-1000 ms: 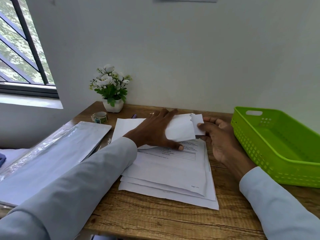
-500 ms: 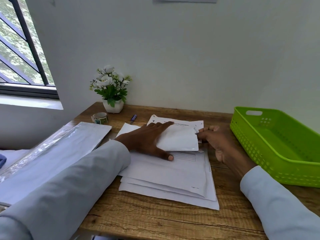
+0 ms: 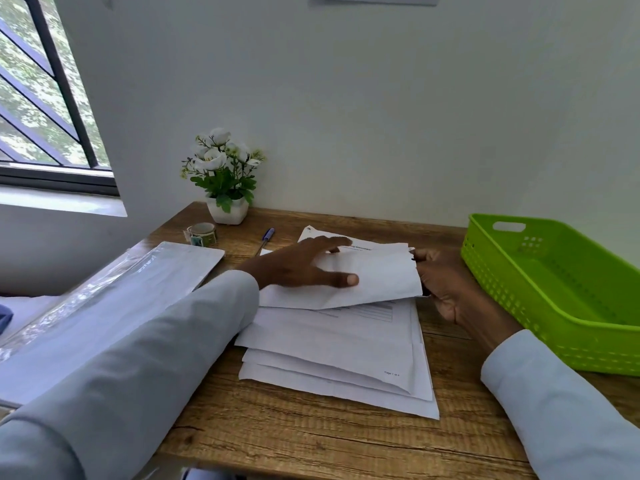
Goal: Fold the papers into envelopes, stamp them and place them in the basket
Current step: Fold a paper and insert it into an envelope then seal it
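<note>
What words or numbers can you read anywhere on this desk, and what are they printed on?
"Page 1 of", last digit blurred: bottom corner of the top sheet in the paper stack.
Bold heading on the sheet under the left hand: too blurred to read.
Table lines below the folded paper: unreadable.

Soft daylight enters through the barred window (image 3: 45, 84) far left of the hands; wide-angle bending warps edges, and fingers blur slightly.
</note>
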`<move>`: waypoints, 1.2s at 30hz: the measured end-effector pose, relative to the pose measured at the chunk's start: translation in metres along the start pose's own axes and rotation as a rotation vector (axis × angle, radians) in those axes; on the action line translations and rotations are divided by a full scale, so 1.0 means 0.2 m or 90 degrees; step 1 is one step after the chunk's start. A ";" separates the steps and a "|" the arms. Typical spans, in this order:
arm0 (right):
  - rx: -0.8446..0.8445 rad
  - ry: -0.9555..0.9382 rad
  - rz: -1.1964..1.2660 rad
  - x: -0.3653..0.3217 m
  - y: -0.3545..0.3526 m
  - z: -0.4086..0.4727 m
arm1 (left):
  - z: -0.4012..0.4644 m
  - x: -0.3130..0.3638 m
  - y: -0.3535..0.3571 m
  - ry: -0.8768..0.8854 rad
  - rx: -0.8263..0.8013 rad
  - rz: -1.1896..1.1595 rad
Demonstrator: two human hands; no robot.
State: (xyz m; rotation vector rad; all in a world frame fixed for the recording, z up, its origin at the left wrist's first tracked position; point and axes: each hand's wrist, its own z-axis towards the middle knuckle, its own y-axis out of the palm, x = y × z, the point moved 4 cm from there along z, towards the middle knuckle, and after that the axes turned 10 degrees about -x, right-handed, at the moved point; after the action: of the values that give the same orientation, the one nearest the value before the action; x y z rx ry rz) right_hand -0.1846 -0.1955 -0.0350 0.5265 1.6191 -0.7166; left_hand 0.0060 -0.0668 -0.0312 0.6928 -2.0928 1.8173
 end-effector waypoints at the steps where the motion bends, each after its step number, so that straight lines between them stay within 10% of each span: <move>1: 0.017 -0.002 -0.016 0.00 -0.02 0.00 | 0.00 -0.02 -0.02 -0.018 0.008 -0.003; 11: 0.074 -0.046 -0.101 -0.06 -0.09 -0.01 | 0.00 -0.11 0.06 -0.048 -0.025 0.162; 22: 0.088 -0.104 -0.160 -0.08 -0.10 -0.03 | 0.02 -0.09 -0.10 0.042 0.177 -0.080; 30: -0.090 -0.091 0.161 -0.14 -0.04 -0.08 | -0.08 -0.04 -0.23 0.053 0.254 -0.455; 36: 0.078 -0.192 0.262 -0.18 -0.03 -0.07 | -0.13 0.02 -0.23 0.035 -0.003 -0.473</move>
State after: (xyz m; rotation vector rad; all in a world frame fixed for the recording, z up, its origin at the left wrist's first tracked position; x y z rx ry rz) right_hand -0.1929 -0.1885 0.0028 0.7731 1.1432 -0.5550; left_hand 0.0233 -0.0467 0.0138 1.1978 -1.4958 1.3787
